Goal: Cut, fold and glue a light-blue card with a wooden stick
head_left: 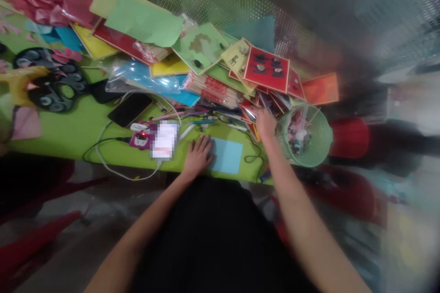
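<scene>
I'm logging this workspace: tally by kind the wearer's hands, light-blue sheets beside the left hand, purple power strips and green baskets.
Left hand, right hand: 2
Light-blue sheet: 1
Purple power strip: 1
Green basket: 1
Total: 5

Basket (324, 139) (obstacle) near right fingers (258, 118)

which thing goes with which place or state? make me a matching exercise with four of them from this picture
1. left hand
2. right hand
3. green basket
4. purple socket block

A. shows a red light
B. at the left edge of the light blue sheet
C. contains a jumble of small pieces
D. reaches into the piled items

Pairs: 1-B, 2-D, 3-C, 4-A
</scene>
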Motion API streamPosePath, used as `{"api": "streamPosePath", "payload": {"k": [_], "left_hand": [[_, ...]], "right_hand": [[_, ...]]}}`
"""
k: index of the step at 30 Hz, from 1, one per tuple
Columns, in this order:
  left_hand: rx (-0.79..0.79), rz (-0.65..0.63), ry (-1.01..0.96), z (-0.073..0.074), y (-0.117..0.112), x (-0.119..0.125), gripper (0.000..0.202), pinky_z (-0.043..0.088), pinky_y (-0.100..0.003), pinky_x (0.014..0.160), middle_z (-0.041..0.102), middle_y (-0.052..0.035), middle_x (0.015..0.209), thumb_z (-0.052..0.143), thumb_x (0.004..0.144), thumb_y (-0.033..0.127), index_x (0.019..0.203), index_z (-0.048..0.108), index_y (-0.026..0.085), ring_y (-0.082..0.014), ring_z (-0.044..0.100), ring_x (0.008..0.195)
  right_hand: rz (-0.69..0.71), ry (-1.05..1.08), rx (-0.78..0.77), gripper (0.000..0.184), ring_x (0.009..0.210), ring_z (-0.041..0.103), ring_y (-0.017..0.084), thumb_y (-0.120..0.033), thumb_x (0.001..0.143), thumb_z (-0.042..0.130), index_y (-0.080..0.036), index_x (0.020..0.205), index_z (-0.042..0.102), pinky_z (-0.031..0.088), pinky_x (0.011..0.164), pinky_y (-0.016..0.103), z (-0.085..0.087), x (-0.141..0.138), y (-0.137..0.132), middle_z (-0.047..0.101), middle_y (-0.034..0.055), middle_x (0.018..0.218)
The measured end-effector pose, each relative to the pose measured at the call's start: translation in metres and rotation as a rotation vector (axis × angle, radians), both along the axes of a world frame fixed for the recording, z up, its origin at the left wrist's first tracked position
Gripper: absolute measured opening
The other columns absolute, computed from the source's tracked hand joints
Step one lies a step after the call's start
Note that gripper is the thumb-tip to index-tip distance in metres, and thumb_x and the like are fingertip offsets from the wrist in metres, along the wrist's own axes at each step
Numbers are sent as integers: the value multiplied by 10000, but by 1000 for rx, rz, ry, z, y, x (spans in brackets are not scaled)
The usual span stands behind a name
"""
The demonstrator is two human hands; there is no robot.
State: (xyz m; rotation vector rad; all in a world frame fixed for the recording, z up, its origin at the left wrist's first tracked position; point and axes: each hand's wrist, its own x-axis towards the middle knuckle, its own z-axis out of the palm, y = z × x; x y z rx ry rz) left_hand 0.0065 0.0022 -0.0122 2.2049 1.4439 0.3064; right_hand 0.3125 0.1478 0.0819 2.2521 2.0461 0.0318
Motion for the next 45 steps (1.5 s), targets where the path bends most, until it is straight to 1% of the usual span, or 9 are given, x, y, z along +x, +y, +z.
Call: {"api": "streamPosePath", "payload": {"k": [3, 6, 10, 14, 18, 21, 25, 34, 45], "left_hand": [[-2, -14, -7, 3, -4, -4, 633, 126, -626, 1308, 292, -101, 1716, 495, 1005, 393, 1607, 412, 214, -330, 232, 1607], [-13, -9, -19, 5, -10, -9, 627, 114, -606, 1317, 302, -101, 1712, 494, 1003, 389, 1599, 427, 211, -317, 247, 1604], [-38, 46, -34, 4, -19, -15, 637, 125, -570, 1325, 335, -116, 1697, 452, 1026, 445, 1603, 417, 176, -302, 276, 1595], [-69, 93, -35, 3, -23, -18, 625, 147, -551, 1326, 357, -102, 1692, 436, 1030, 406, 1615, 396, 187, -289, 292, 1590], [-66, 122, -33, 1, -23, -18, 599, 176, -530, 1321, 388, -97, 1680, 442, 1031, 393, 1595, 435, 192, -290, 310, 1581], [-46, 141, -18, 1, -23, -18, 564, 194, -512, 1316, 425, -97, 1660, 436, 1038, 396, 1561, 489, 190, -287, 341, 1565], [-54, 148, -17, 2, -23, -16, 552, 203, -521, 1311, 438, -102, 1651, 437, 1040, 385, 1557, 496, 201, -293, 354, 1556], [-43, 155, 8, 3, -23, -15, 553, 217, -522, 1302, 443, -100, 1648, 440, 1038, 398, 1549, 507, 197, -300, 398, 1528], [-73, 165, -8, 4, -23, -14, 578, 211, -531, 1304, 420, -110, 1661, 466, 1020, 383, 1570, 480, 208, -300, 378, 1544]], "right_hand": [[-33, 78, 50, 244, 891, 641, 247, -175, 986, 492, -160, 995, 736, 472, 772, 334, 10, 15, -38, 696, 147, 1053], [-67, 212, 62, 214, 852, 644, 240, -227, 985, 522, -188, 972, 732, 483, 747, 331, 8, 20, -77, 685, 118, 1015], [-51, 374, 0, 195, 865, 668, 229, -249, 982, 546, -202, 1000, 734, 517, 801, 336, -10, 5, -116, 685, 105, 1038], [48, 490, -86, 223, 936, 673, 236, -256, 991, 535, -227, 993, 756, 529, 844, 342, -33, -21, -137, 701, 89, 1031], [144, 523, -148, 264, 996, 657, 239, -240, 1005, 524, -252, 1081, 777, 512, 882, 353, -46, -42, -142, 724, 78, 1064], [181, 515, -174, 292, 990, 652, 235, -235, 1017, 515, -264, 1136, 780, 503, 881, 352, -49, -52, -138, 728, 73, 1081], [238, 491, -220, 317, 991, 649, 242, -220, 1019, 507, -260, 1162, 787, 499, 898, 364, -49, -61, -130, 725, 84, 1059], [296, 438, -224, 361, 962, 634, 255, -200, 1013, 481, -255, 1200, 786, 503, 884, 380, -56, -66, -129, 702, 93, 993], [302, 437, -234, 377, 961, 622, 256, -179, 1011, 457, -236, 1201, 779, 496, 876, 379, -55, -70, -130, 692, 99, 989]]}}
